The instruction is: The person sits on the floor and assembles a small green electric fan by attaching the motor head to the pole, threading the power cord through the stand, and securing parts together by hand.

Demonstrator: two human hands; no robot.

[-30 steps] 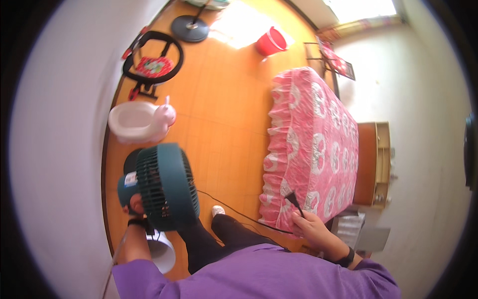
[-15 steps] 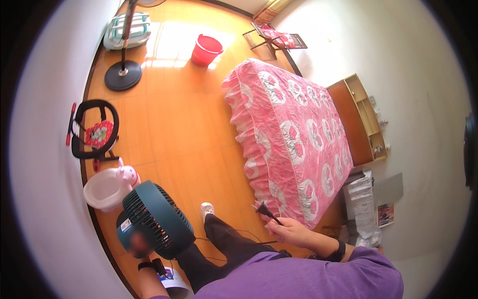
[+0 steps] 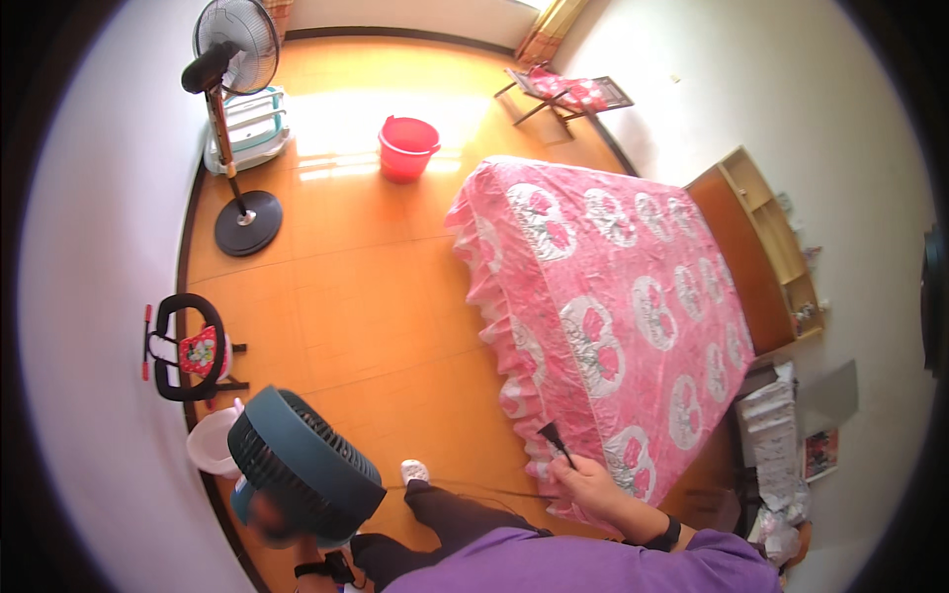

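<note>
A small dark teal desk fan point(image 3: 314, 460) is held up at the lower left by my left hand point(image 3: 304, 550). Most of that hand's fingers are hidden or blurred behind the fan's base. My right hand point(image 3: 590, 485) is closed around a black power plug point(image 3: 551, 433), which points up and left beside the bed's near corner. A thin dark cord point(image 3: 474, 485) runs low across my legs between the two hands.
A bed point(image 3: 633, 326) with a pink patterned cover fills the right side. A pedestal fan point(image 3: 247, 222), a red bucket point(image 3: 408, 150), a child's seat point(image 3: 203, 348) and a pale pink tub point(image 3: 210, 443) stand on the wooden floor. A folding chair point(image 3: 563, 94) is at the back.
The view has tilted up, showing the pedestal fan's head and more of the far floor. Both hands keep hold of the desk fan and plug. The desk fan now covers more of the tub.
</note>
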